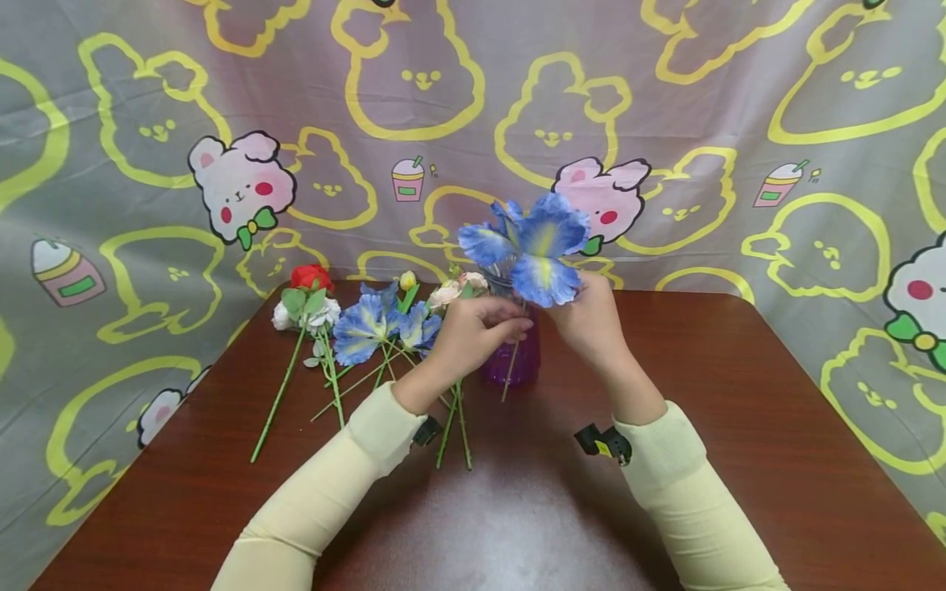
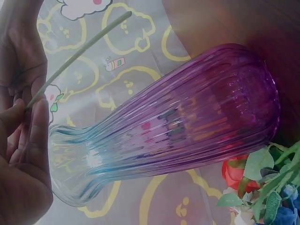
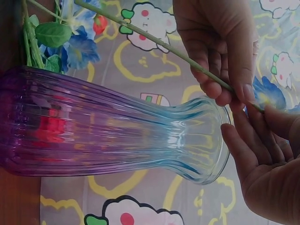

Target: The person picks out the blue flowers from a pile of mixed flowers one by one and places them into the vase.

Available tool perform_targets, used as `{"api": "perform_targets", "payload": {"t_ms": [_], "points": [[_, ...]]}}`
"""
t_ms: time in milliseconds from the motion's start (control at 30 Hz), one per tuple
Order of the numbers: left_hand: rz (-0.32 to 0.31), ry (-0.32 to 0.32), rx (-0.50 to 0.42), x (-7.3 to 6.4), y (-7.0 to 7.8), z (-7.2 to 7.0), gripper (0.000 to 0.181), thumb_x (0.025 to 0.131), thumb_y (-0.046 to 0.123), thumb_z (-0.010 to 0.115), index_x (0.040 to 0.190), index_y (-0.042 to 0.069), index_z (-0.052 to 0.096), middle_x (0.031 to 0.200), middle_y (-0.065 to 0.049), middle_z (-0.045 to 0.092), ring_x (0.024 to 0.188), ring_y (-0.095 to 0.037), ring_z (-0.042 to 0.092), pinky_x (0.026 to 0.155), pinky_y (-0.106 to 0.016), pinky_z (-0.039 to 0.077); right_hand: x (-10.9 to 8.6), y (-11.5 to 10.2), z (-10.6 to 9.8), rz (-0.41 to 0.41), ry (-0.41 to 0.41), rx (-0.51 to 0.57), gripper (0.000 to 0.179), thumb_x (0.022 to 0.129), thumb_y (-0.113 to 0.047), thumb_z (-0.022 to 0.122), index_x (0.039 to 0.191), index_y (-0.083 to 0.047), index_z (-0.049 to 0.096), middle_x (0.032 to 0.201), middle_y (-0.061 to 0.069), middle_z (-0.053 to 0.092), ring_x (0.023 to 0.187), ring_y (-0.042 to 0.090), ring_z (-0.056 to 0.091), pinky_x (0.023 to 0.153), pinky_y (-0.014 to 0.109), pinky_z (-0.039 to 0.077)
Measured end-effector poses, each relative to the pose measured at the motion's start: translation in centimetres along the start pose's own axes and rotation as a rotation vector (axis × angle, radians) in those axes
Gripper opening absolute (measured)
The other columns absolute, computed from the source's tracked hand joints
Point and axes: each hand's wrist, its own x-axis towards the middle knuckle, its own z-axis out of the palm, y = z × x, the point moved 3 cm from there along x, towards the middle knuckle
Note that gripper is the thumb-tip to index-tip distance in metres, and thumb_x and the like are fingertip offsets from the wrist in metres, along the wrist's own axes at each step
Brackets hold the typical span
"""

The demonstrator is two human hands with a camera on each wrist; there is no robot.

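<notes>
A blue artificial iris [image 1: 547, 250] with a yellow-streaked centre stands tilted in front of the vase, its thin green stem [image 3: 164, 45] slanting down. My left hand [image 1: 476, 332] pinches that stem between thumb and fingers. Close under the bloom, my right hand [image 1: 591, 322] holds the upper stem with thumb and fingertips; the petals partly hide this grip in the head view. A ribbed glass vase [image 2: 187, 117], purple below and clear blue toward its flared mouth, stands upright on the table behind the hands. The stem's lower end is outside the vase, beside it.
Left of the vase on the brown table [image 1: 739, 460] lie a red rose [image 1: 311, 277], white flowers [image 1: 323, 313], more blue irises [image 1: 360, 330], a yellow bud [image 1: 407, 281] and pale pink flowers [image 1: 446, 294]. Their stems point toward the front. A patterned curtain [image 1: 473, 107] surrounds the table's back and sides.
</notes>
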Motion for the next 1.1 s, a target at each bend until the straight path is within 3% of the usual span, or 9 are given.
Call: {"api": "perform_targets", "payload": {"t_ms": [200,533,700,833,933,1100], "points": [[-0.007,-0.005,0.007,-0.1,0.0,-0.1,0.008,0.087,0.005,0.072,0.091,-0.002,0.074,0.077,-0.007,0.072,0.065,-0.008,0.068,0.060,-0.027,0.056,0.0,0.0,0.0,0.006,0.009,-0.023,0.013,0.086,-0.006,0.072,0.094,0.005,0.072,0.081,0.014,0.069,0.069,0.015,0.053,0.064,0.024,0.046],[-0.040,0.006,-0.008,-0.6,-0.9,-0.6,0.015,0.088,0.011,0.073,0.096,-0.002,0.074,0.082,-0.006,0.073,0.071,-0.017,0.070,0.063,-0.028,0.056,0.7,-0.9,-0.7,-0.035,0.052,-0.075,0.007,0.085,-0.001,0.066,0.085,0.004,0.071,0.074,0.012,0.065,0.067,0.012,0.050,0.061,0.022,0.043],[-0.052,0.059,0.081,-1.0,-1.9,-1.5,0.018,0.088,0.016,0.074,0.098,0.000,0.075,0.087,-0.005,0.073,0.074,-0.012,0.069,0.065,-0.027,0.055,1.0,-1.0,-1.2,-0.030,0.062,-0.081,0.009,0.085,-0.004,0.068,0.084,0.004,0.073,0.073,0.012,0.066,0.065,0.012,0.050,0.060,0.022,0.042],[-0.021,0.131,0.165,-1.1,-2.6,-2.2,0.022,0.085,0.016,0.077,0.100,0.000,0.074,0.093,-0.007,0.073,0.075,-0.013,0.068,0.068,-0.025,0.055,1.4,-1.0,-1.6,-0.034,0.038,-0.054,0.016,0.090,-0.006,0.064,0.078,0.004,0.071,0.062,0.008,0.059,0.059,0.014,0.046,0.054,0.025,0.038],[0.010,0.166,0.180,-1.0,-3.0,-2.5,0.026,0.084,0.014,0.078,0.103,-0.001,0.071,0.098,-0.010,0.071,0.078,-0.018,0.068,0.069,-0.027,0.056,1.8,-1.3,-1.9,-0.055,0.039,-0.056,0.023,0.092,-0.006,0.062,0.071,0.004,0.067,0.055,0.006,0.050,0.056,0.016,0.041,0.052,0.027,0.035],[-0.005,0.160,0.159,-0.8,-3.7,-2.6,0.036,0.083,0.014,0.079,0.113,-0.001,0.066,0.110,-0.012,0.065,0.099,-0.021,0.065,0.080,-0.037,0.056,2.3,-1.7,-2.4,-0.088,0.074,-0.105,0.017,0.090,-0.003,0.059,0.078,0.005,0.069,0.063,0.010,0.058,0.062,0.015,0.046,0.058,0.024,0.039]]}}
